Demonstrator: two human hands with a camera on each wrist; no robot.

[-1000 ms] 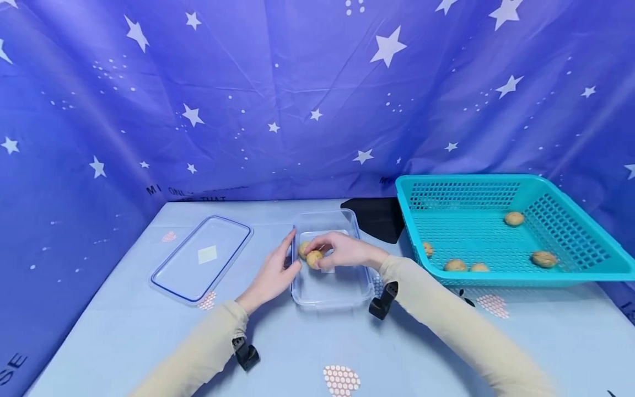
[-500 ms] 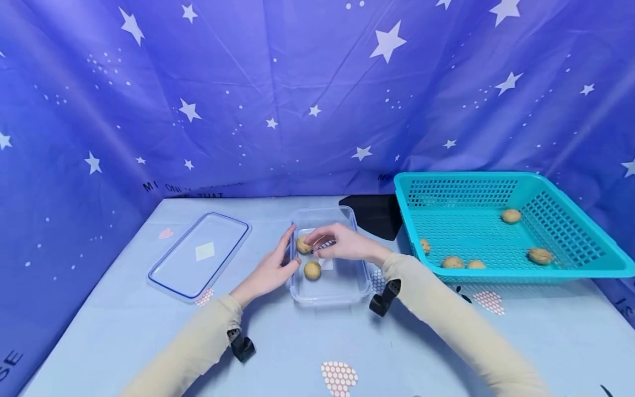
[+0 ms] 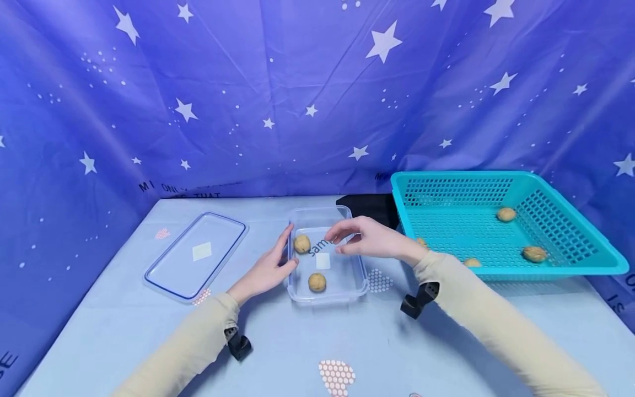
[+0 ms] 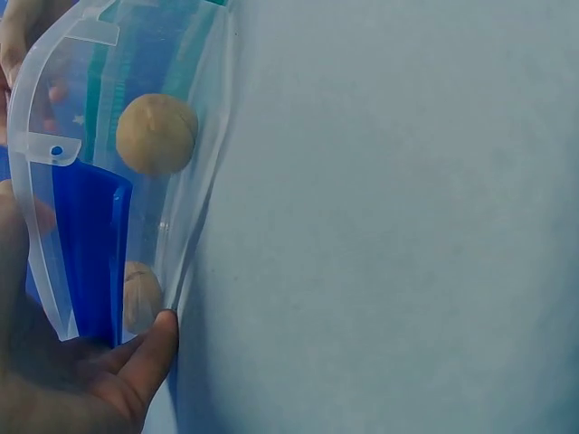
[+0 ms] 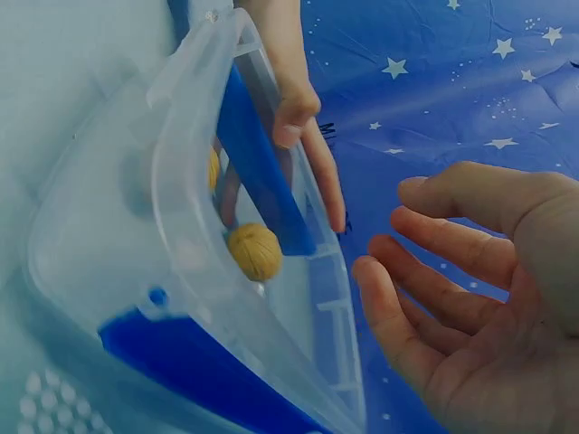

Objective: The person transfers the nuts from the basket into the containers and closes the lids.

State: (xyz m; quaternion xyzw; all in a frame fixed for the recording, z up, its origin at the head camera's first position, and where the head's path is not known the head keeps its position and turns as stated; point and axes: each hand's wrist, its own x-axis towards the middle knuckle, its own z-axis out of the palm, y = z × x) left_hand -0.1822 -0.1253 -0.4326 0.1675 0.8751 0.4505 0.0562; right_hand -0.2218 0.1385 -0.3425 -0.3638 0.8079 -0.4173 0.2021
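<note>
A clear plastic food container [image 3: 342, 284] with blue side clips stands on the table. Two walnuts lie inside, one walnut [image 3: 301, 243] by the left wall and another walnut [image 3: 317, 282] nearer the front. My left hand [image 3: 265, 275] rests against the container's left side with its fingers spread along the wall. Over the right rim my right hand [image 3: 372, 238] hovers with loosely bent fingers; the right wrist view shows nothing between the fingertips [image 5: 412, 188]. To the left lies the blue-edged lid [image 3: 186, 275], flat on the table.
At the right stands a turquoise mesh basket [image 3: 461, 175] holding several walnuts, among them a walnut [image 3: 534, 254] near its right side. A black patch [image 3: 372, 205] lies between container and basket. Behind the table hangs a blue star-patterned curtain [image 3: 258, 110].
My right hand let go of a walnut inside the container and moved right, over the rim. The front walnut rolled slightly toward the front. My left hand stayed at the container's side.
</note>
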